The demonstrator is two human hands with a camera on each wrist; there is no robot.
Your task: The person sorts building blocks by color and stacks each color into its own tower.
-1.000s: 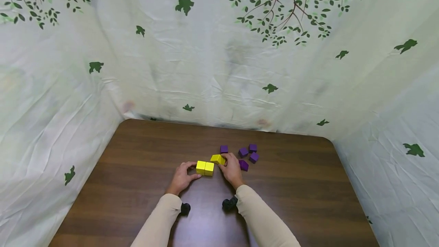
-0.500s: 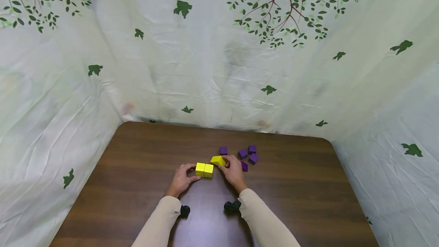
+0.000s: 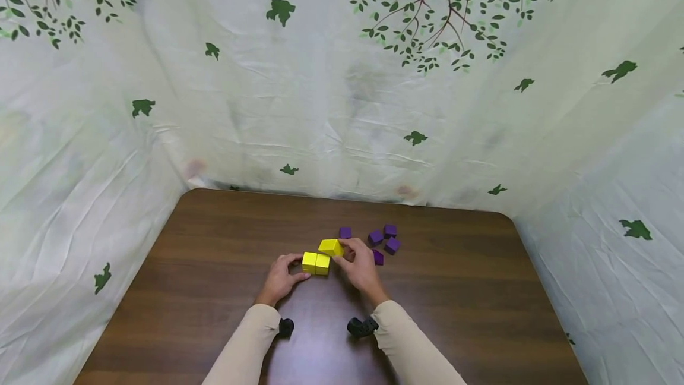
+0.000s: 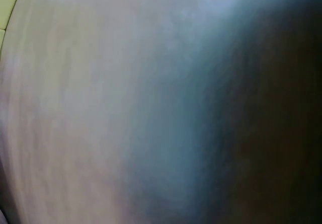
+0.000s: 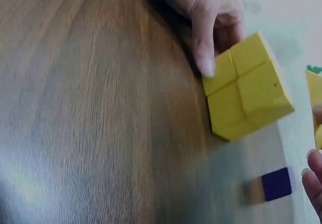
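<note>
Head: your left hand (image 3: 279, 279) grips the left end of the yellow block stack (image 3: 315, 263) on the table (image 3: 481, 290). Your right hand (image 3: 361, 265) pinches a slant-sided yellow piece (image 3: 330, 247) just behind the stack; contact between them unclear. One of the purple blocks (image 3: 390, 231) is partly covered by your right hand.

Left wrist: mostly blur; yellow corner (image 4: 7, 7) cut off; fingers unreadable.

Right wrist: your left thumb (image 5: 204, 58) touches the stack; the slant-sided piece and your right fingers (image 5: 315, 164) are cropped.

My forearms (image 3: 239, 346) in pale sleeves (image 3: 419, 349) reaching forward and slanting inward, wrists (image 3: 265, 299) well apart, my left hand (image 3: 279, 280) gripping with thumb nearer me and fingers farther off, my right hand (image 3: 361, 266) near it, pinching between thumb and curled fingers
</note>
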